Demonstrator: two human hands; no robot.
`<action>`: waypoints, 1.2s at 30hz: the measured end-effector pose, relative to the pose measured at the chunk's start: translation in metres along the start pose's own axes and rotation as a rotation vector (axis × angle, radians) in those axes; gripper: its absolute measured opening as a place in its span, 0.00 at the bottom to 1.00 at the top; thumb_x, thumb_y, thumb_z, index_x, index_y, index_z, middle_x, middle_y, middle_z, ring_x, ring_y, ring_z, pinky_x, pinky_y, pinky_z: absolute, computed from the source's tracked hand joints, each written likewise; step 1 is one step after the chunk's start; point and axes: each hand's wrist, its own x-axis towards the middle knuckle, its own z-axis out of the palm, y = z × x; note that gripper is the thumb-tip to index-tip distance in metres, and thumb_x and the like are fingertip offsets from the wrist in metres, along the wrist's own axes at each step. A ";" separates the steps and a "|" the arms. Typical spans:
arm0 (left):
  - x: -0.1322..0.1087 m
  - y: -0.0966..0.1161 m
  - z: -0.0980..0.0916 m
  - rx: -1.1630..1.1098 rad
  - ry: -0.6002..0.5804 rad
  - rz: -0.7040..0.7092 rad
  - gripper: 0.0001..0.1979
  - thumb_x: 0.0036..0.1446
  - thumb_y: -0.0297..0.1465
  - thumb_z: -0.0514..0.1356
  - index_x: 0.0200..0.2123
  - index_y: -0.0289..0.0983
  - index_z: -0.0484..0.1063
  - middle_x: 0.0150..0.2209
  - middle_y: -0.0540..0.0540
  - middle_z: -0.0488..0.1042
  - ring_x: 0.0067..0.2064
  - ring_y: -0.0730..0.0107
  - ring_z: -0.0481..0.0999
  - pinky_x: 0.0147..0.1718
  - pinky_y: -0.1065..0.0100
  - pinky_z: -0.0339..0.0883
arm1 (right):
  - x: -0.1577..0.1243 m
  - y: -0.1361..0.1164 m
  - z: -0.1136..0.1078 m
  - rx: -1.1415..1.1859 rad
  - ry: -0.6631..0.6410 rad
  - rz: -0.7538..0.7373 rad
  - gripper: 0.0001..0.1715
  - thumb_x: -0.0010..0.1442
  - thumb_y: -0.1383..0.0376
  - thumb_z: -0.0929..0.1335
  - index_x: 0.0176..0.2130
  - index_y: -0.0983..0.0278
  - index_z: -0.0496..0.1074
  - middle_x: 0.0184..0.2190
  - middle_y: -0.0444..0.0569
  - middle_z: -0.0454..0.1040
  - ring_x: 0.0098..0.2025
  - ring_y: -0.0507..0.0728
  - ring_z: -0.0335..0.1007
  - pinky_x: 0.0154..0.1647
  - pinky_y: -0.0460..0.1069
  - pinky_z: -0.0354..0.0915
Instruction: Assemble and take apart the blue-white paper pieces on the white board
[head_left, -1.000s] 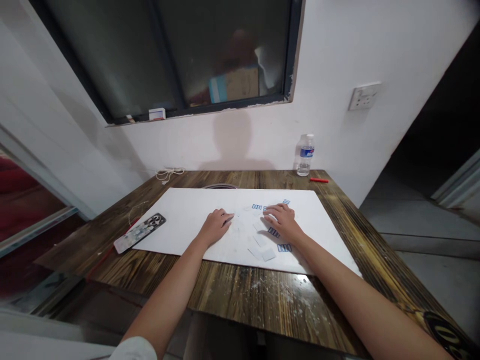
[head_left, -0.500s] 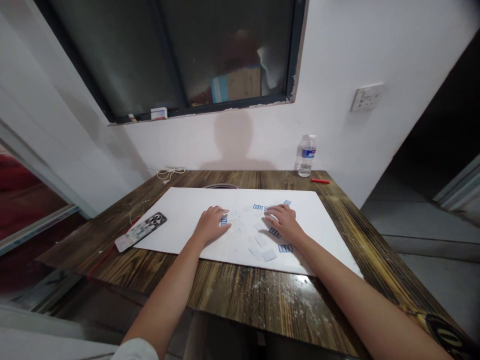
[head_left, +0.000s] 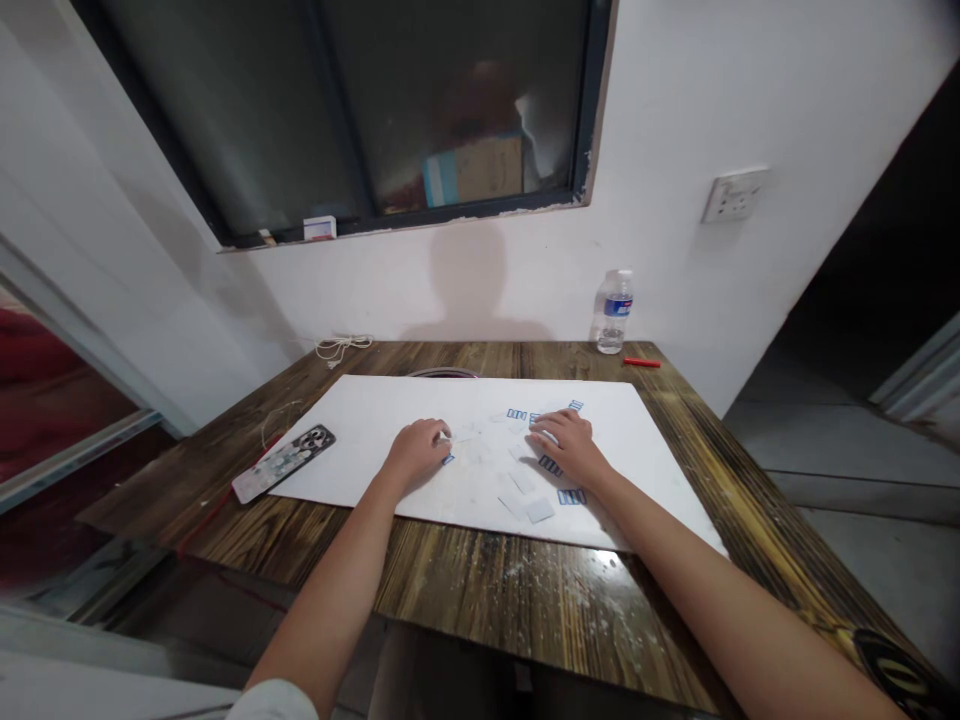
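My left hand (head_left: pixel 417 452) is over the left half of a white board (head_left: pixel 360 430). Its fingers have curled in, closed on a small blue-marked paper card (head_left: pixel 448 460) that is mostly hidden. On the right, my right hand (head_left: pixel 568 442) rests with fingers apart among several loose cards, and no held thing shows. Around it lie a blue-marked card (head_left: pixel 517 413) beyond the fingertips, a dark blue-patterned card (head_left: pixel 550 466) beside the palm and another blue-marked card (head_left: pixel 571 497) nearer me. Plain white paper pieces (head_left: pixel 539 510) lie between the hands.
A phone (head_left: pixel 285 463) lies across the board's left edge on the wooden table (head_left: pixel 450 570). At the back are a white cable (head_left: pixel 343 345), a water bottle (head_left: pixel 615 315) and a red pen (head_left: pixel 642 362). The wall (head_left: pixel 660 250) stands behind.
My left hand's fingers have curled inward, and the blue-marked card by them is now mostly covered. My right hand stays in place.
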 end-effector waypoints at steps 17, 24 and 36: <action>0.002 0.005 0.018 0.044 -0.067 0.233 0.23 0.64 0.42 0.51 0.61 0.48 0.64 0.62 0.47 0.65 0.63 0.56 0.58 0.59 0.51 0.51 | 0.000 -0.004 -0.003 -0.009 -0.028 0.018 0.27 0.66 0.48 0.55 0.44 0.55 0.77 0.50 0.52 0.74 0.55 0.68 0.60 0.50 0.63 0.54; 0.006 0.001 0.023 -0.006 -0.118 0.232 0.23 0.63 0.46 0.51 0.58 0.47 0.67 0.63 0.48 0.64 0.64 0.56 0.58 0.60 0.51 0.52 | 0.000 -0.003 -0.002 -0.005 -0.010 0.001 0.25 0.67 0.50 0.57 0.43 0.55 0.77 0.49 0.51 0.75 0.53 0.67 0.61 0.49 0.62 0.54; 0.005 0.004 0.018 -0.112 0.034 0.325 0.16 0.64 0.41 0.52 0.49 0.44 0.74 0.58 0.45 0.70 0.59 0.58 0.66 0.56 0.53 0.58 | 0.000 -0.002 -0.002 -0.001 -0.015 -0.001 0.23 0.67 0.51 0.57 0.43 0.56 0.77 0.49 0.51 0.75 0.53 0.66 0.61 0.51 0.62 0.54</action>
